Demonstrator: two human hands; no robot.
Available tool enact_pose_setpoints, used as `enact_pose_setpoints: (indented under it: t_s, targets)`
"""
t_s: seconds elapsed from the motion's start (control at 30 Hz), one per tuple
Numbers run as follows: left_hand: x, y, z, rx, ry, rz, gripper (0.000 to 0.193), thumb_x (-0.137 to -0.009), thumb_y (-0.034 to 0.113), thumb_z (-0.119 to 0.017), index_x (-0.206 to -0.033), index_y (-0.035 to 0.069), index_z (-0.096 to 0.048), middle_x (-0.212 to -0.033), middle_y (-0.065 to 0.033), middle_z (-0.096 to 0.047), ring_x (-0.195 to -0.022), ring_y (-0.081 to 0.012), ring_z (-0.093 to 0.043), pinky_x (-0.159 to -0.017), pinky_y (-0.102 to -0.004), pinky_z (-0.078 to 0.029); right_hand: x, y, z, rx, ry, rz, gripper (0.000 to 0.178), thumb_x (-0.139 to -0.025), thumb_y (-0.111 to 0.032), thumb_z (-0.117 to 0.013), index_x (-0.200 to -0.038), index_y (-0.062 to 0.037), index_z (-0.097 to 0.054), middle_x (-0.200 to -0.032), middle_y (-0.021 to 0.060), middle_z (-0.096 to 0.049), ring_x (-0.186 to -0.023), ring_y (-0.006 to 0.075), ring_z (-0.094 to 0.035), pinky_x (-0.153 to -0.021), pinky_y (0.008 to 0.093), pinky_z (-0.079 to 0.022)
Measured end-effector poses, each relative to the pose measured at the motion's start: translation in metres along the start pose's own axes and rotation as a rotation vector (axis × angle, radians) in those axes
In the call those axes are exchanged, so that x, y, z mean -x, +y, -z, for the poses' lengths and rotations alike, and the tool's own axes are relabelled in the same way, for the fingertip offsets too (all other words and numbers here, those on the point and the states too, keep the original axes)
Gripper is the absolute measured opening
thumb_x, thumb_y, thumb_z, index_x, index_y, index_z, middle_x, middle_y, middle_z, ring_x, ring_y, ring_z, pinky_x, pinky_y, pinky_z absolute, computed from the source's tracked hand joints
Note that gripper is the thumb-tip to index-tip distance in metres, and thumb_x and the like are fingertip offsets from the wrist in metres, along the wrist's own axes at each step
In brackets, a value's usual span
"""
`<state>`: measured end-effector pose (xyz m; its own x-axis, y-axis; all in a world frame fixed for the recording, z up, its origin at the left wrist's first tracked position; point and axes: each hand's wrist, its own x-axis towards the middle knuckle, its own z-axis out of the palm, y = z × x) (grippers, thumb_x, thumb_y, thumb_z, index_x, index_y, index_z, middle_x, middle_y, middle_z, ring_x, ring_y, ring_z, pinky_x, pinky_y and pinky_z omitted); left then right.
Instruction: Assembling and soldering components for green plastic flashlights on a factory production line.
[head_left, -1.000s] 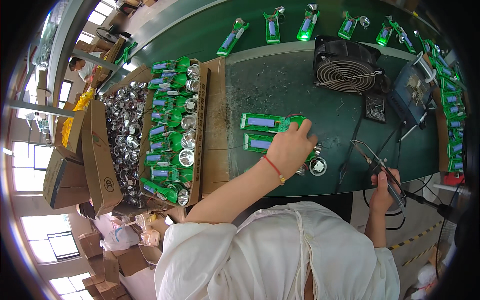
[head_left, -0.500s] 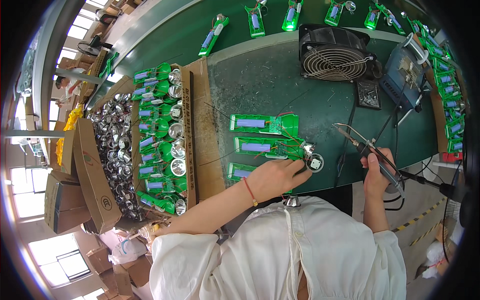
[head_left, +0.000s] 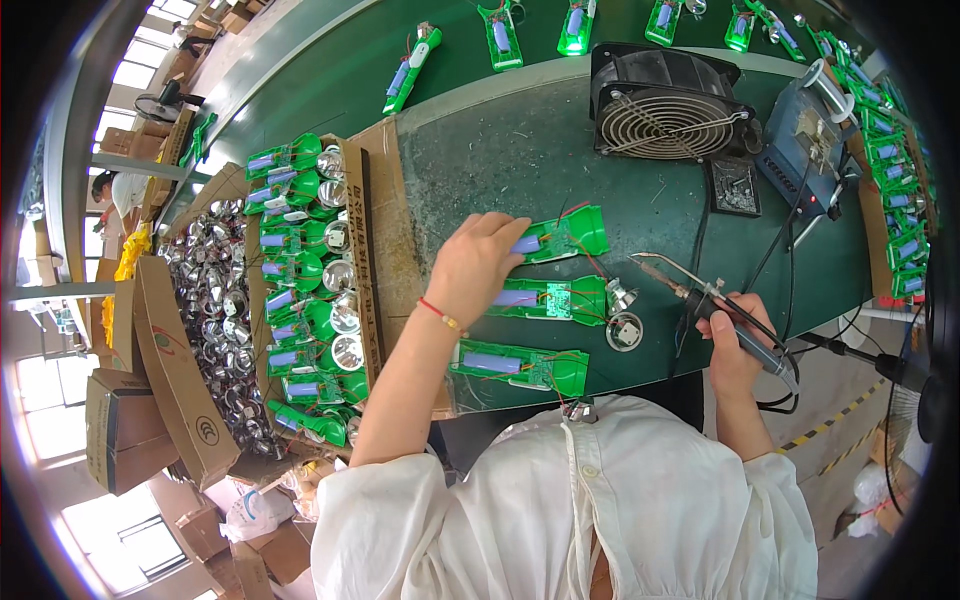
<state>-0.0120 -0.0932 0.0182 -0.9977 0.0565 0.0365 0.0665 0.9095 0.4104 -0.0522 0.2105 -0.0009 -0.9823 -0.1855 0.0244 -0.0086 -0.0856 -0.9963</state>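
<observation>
My left hand (head_left: 474, 262) is closed on the left end of the far green flashlight housing (head_left: 572, 237), covering part of its purple battery. That housing lies slightly tilted, its right end pointing up and away. Nearer me are a middle housing (head_left: 556, 299) and a near housing (head_left: 525, 368), each with a purple battery, a circuit board and thin wires. Silver reflector cups (head_left: 625, 331) lie by the middle one's right end; another reflector (head_left: 578, 410) is at the table edge. My right hand (head_left: 733, 350) grips a soldering iron (head_left: 752, 338), its tip pointing left above the table.
A black fan (head_left: 665, 115) and a blue soldering station (head_left: 800, 150) with a solder spool stand at the back right. Boxes of green housings (head_left: 300, 270) and loose reflectors (head_left: 205, 300) are on the left. More housings (head_left: 501, 40) line the far green surface.
My left hand has moved from the reflectors leftward and away, onto the far housing, which is now tilted. The soldering iron has shifted slightly left, still in my right hand.
</observation>
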Motion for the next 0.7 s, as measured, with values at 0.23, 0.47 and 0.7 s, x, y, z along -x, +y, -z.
enact_pose_setpoints:
  t_s: [0.23,0.47,0.7]
  targets:
    - [0.010,0.016,-0.003,-0.070,0.362,-0.023,0.036,-0.067,0.006,-0.068,-0.102,0.006,-0.060,-0.100,-0.0075,-0.058,-0.091,-0.0269,-0.054,-0.078,-0.0362,-0.044,-0.003,0.003,0.008,0.024,0.027,-0.013,0.017,-0.078,-0.010,-0.064,-0.084,0.0019,-0.053,-0.079,0.0082,-0.055,-0.062,0.0121,-0.058,-0.057,0.0215,-0.050]
    - [0.027,0.019,0.005,0.048,0.497,0.078,0.019,-0.067,0.001,-0.070,-0.084,0.004,-0.063,-0.082,-0.0071,-0.060,-0.072,-0.0232,-0.058,-0.061,-0.0310,-0.047,-0.009,0.000,-0.003,0.009,0.003,-0.024,0.018,-0.078,-0.010,-0.064,-0.084,0.0024,-0.053,-0.077,0.0089,-0.056,-0.062,0.0132,-0.059,-0.057,0.0229,-0.049]
    - [0.017,0.015,0.000,-0.006,0.431,0.030,0.015,-0.068,0.001,-0.069,-0.082,0.003,-0.064,-0.078,-0.0078,-0.061,-0.069,-0.0237,-0.059,-0.060,-0.0303,-0.048,-0.011,0.005,-0.003,0.031,-0.029,-0.018,0.017,-0.078,-0.010,-0.064,-0.084,0.0031,-0.054,-0.076,0.0094,-0.056,-0.061,0.0137,-0.059,-0.056,0.0240,-0.049]
